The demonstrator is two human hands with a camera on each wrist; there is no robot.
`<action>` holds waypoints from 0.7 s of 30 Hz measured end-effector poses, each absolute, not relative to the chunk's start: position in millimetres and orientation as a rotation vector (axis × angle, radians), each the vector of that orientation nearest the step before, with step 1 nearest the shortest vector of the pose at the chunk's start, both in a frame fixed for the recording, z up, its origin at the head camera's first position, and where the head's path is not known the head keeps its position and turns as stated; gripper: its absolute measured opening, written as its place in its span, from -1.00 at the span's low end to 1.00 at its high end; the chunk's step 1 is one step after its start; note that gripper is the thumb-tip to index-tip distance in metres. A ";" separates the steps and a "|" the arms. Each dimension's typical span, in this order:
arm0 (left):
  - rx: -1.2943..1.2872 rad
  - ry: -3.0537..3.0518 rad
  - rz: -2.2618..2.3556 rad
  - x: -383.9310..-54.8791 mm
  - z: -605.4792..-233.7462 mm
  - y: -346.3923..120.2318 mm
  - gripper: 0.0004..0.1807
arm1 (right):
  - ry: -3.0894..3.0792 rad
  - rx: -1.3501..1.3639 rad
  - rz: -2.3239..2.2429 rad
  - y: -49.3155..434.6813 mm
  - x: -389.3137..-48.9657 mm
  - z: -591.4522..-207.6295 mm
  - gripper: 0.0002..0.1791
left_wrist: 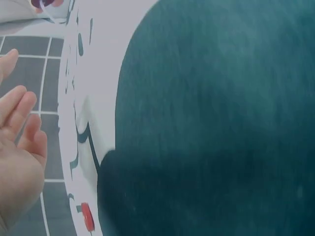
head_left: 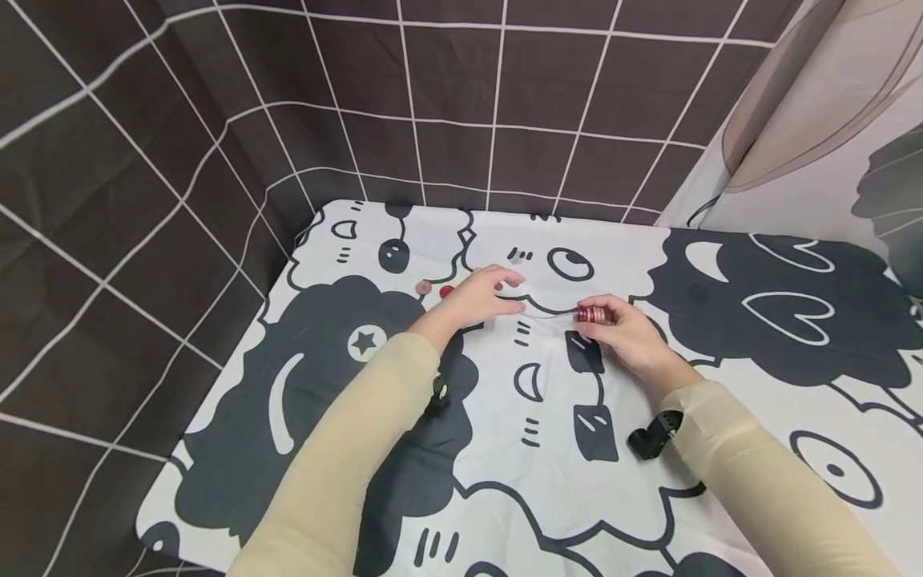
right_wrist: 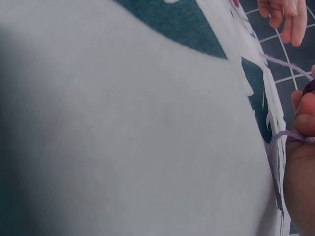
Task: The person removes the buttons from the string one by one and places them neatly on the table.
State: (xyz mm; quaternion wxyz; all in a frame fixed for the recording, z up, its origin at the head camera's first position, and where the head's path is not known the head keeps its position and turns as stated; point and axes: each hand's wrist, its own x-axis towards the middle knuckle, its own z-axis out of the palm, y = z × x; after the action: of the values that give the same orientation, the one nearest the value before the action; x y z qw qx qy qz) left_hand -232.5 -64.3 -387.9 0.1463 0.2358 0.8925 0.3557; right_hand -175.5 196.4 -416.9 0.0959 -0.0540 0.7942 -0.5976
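My right hand (head_left: 630, 336) pinches a short stack of red and pink buttons (head_left: 593, 314) between thumb and fingers. A thin lilac cord (right_wrist: 288, 64) runs out of the stack toward the left, and another length of it hangs by the right wrist. Close to that cord's far end is my left hand (head_left: 479, 298), its thumb and fingers spread apart with nothing between them. Relaxed fingers (left_wrist: 22, 110) also show in the left wrist view. Behind the left hand lie a red button (head_left: 446, 291) and a pink button (head_left: 423, 287) on the cloth.
A white cloth (head_left: 497, 449) with dark cartoon figures covers the work surface. Dark fabric with a white grid (head_left: 447, 88) rises at the back and left. A pale patterned curtain (head_left: 815, 120) hangs at the right.
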 end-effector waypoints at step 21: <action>0.697 2.428 1.181 -224.5 -390.0 -33.7 -0.53 | 2.369 -0.255 -1.778 195.7 -176.5 -414.3 -0.58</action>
State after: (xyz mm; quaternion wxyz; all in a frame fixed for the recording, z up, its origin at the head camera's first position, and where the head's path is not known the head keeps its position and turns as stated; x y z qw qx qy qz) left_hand -224.5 -33.7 -390.0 0.1755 0.2460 0.8573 0.4169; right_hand -176.5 195.7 -414.3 0.0840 -0.0854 0.7941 -0.5959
